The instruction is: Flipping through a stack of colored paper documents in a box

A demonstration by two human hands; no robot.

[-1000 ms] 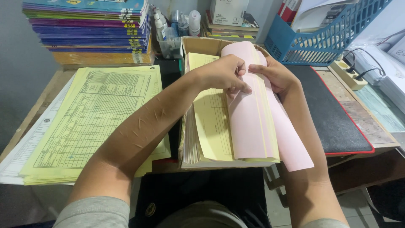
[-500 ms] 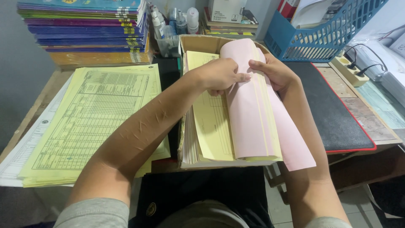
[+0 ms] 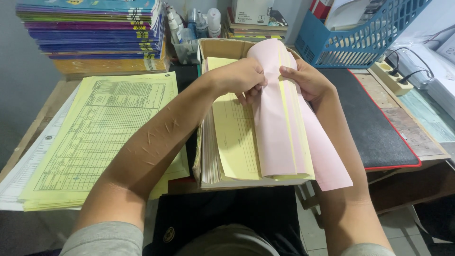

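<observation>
Pinching the upper edge of a curled bundle of thin pink and yellow paper sheets (image 3: 279, 114) from both sides: left hand (image 3: 239, 76) closed on the pink sheet's left edge, right hand (image 3: 308, 78) gripping the right edge, thumb on top. Arching up from a thick stack of yellow printed forms (image 3: 234, 137) inside an open brown cardboard box (image 3: 222, 47). Lying just left on the wooden desk (image 3: 47, 109): a flat pile of yellow ruled forms (image 3: 104, 128). Standing behind: a stack of purple booklets (image 3: 95, 28), a blue plastic basket (image 3: 360, 38).

Wooden desk (image 3: 411, 135) with yellow forms (image 3: 102, 137), black mat (image 3: 374, 123), paper box (image 3: 222, 50).
</observation>
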